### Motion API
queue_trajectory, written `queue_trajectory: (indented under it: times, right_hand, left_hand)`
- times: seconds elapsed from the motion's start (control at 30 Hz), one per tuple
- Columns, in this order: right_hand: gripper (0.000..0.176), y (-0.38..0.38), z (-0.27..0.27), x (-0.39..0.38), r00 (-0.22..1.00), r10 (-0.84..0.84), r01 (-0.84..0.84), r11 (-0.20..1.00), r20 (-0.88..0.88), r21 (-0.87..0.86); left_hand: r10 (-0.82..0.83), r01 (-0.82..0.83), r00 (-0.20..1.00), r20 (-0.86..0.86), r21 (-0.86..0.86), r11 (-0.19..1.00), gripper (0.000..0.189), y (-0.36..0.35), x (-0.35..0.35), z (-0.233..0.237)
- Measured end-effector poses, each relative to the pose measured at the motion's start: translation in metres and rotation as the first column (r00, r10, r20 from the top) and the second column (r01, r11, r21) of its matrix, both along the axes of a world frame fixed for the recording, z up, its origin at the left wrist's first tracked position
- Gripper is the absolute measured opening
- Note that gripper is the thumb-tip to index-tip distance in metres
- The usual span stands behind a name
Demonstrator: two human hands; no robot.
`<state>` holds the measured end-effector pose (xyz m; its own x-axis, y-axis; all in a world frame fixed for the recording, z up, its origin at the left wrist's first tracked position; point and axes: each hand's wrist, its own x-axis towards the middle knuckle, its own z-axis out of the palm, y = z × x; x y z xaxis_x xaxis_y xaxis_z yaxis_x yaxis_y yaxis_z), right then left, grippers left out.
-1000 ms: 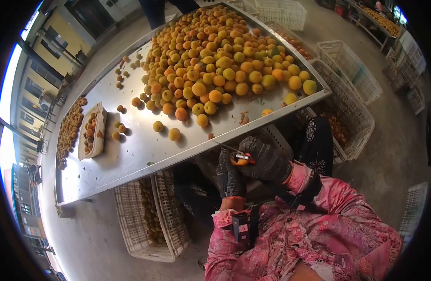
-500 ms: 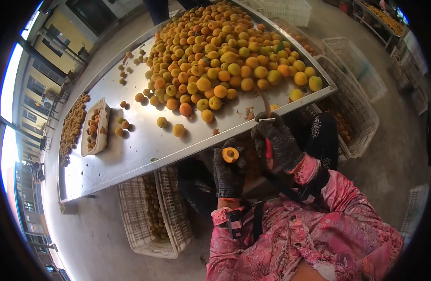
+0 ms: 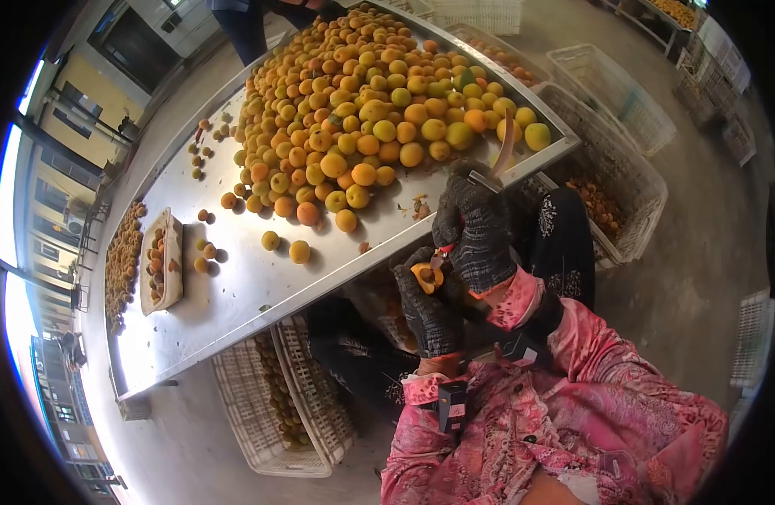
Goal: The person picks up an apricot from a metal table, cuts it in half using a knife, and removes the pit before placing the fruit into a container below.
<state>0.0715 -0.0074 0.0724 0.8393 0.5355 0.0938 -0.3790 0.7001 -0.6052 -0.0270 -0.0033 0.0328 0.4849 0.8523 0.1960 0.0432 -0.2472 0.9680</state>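
Note:
My left hand (image 3: 429,313), in a dark glove, holds a halved apricot (image 3: 427,276) with its cut orange face up, just off the table's front edge. In my right hand (image 3: 478,231), also gloved, is a red-handled tool (image 3: 439,256) whose tip touches the cut fruit. A knife (image 3: 507,147) also sticks up from the fingers of my right hand, its blade pointing over the table corner. Behind my hands, a big heap of apricots (image 3: 345,126) lies on the metal table (image 3: 227,295).
A small basket (image 3: 173,261) of fruit stands at the table's left. Beneath the front edge is a white crate (image 3: 307,396). Crates (image 3: 644,189) stand on the floor at the right, one with orange pieces (image 3: 596,206). Another person (image 3: 240,29) stands behind the table.
My right hand has moved in toward my left, and the red tool now meets the halved apricot. The apricot has tilted. The camera view has shifted slightly.

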Motion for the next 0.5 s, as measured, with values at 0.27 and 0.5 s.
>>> queue_trajectory:
  times: [0.27,0.5]
  right_hand:
    - [0.018,0.002,0.003,-0.005,0.968,-0.015,-0.002,0.998,-0.252,-0.066]
    - [0.025,-0.003,-0.004,-0.001,0.978,0.166,-0.165,0.986,-0.123,0.021]
  left_hand:
    - [0.052,0.035,0.950,0.308,-0.269,0.962,0.021,-0.004,0.004,-0.009]
    - [-0.044,0.059,0.966,-0.256,0.053,0.997,0.027,0.012,-0.001,-0.024]
